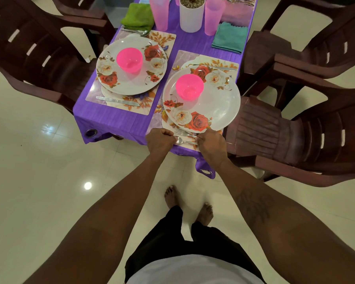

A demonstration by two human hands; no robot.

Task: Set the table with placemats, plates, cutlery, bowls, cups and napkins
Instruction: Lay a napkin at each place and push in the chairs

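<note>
- At the near edge of the desk [119,121], the left hand [160,140] sits curled in a fist, touching or just beside the round end of the spoon [182,141]. I cannot tell whether its fingers pinch anything.
- Between the two hands, the spoon lies flat with its long axis running left to right, along the desk edge. Its round end points toward the left hand and its handle toward the right.
- Just beyond it, the fork [185,133] lies nearly parallel, prongs to the left, between the spoon and the rim of the plate [219,103].
- The right hand [210,143] has its fingers curled down over the spoon's handle end and appears to grip it. The fork's handle tip ends just beside those fingers.
- Any straightening likely falls to the right hand, since both handles point at it.
- Both pieces are thin, bright metal, resting on the near strip of the floral placemat [153,124]. The plate bears red roses and carries a pink bowl [189,87].
</note>
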